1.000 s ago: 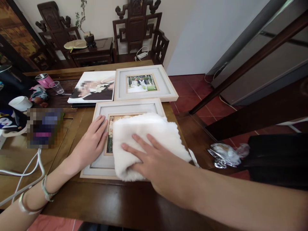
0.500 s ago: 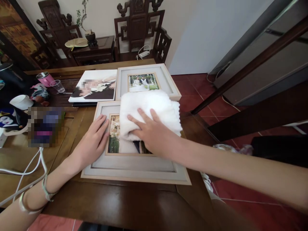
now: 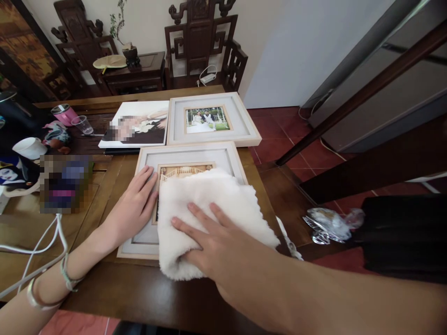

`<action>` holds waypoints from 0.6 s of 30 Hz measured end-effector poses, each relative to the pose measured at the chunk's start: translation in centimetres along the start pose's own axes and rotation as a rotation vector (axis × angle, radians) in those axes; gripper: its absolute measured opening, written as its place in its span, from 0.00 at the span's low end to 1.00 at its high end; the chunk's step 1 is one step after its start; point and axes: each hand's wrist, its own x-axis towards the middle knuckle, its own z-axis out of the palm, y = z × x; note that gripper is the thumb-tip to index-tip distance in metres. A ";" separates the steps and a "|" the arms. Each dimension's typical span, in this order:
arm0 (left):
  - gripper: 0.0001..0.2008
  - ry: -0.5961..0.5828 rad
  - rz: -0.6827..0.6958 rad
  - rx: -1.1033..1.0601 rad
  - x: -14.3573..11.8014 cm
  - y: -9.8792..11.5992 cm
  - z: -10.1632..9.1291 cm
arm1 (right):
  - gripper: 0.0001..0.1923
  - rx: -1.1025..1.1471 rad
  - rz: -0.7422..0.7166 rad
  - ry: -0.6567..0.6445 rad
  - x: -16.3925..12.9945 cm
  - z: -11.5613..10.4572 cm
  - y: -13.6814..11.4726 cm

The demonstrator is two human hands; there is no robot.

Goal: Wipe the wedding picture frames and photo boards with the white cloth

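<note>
A picture frame [image 3: 188,151] with a pale mount lies flat on the wooden table in front of me. My left hand [image 3: 139,197] rests on its left side, fingers stretched out and holding nothing. Over the lower right of the frame, my right hand [image 3: 216,246] presses on a folded white cloth [image 3: 223,195], its fingers spread and its thumb tucked at a fold. The cloth hides most of the frame's photo; only a strip along the top and left still shows.
Behind lie a second framed photo [image 3: 178,114] and a white-edged photo panel [image 3: 131,114]. A pink mug [image 3: 66,115], a clear plastic cup [image 3: 83,124], a white cup [image 3: 30,148] and white cables [image 3: 61,232] are at left. The table [image 3: 115,288] ends at right, above red floor tiles.
My right hand has drawn the white cloth toward me, from the frame's upper part down over its lower right edge. My left hand stays in place.
</note>
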 end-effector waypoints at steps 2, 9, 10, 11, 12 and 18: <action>0.25 -0.002 -0.002 -0.002 0.0 0.0 0.0 | 0.30 -0.014 0.013 0.018 0.1 0.2 0.7; 0.25 0.007 0.002 -0.004 0.1 0.0 0.1 | 0.30 -0.287 0.218 0.054 1.7 -1.5 5.4; 0.25 0.005 0.003 0.000 0.1 0.0 0.1 | 0.30 -0.344 0.247 0.081 2.1 -1.6 6.1; 0.25 0.003 0.004 0.003 0.1 0.0 0.1 | 0.29 -0.389 0.269 0.109 2.4 -1.7 6.7; 0.25 0.000 0.005 0.004 0.1 0.0 0.1 | 0.29 -0.419 0.281 0.134 2.6 -1.7 7.2; 0.25 -0.001 -0.001 -0.004 0.1 -0.1 0.1 | 0.27 -0.349 0.269 0.094 2.6 -1.1 6.0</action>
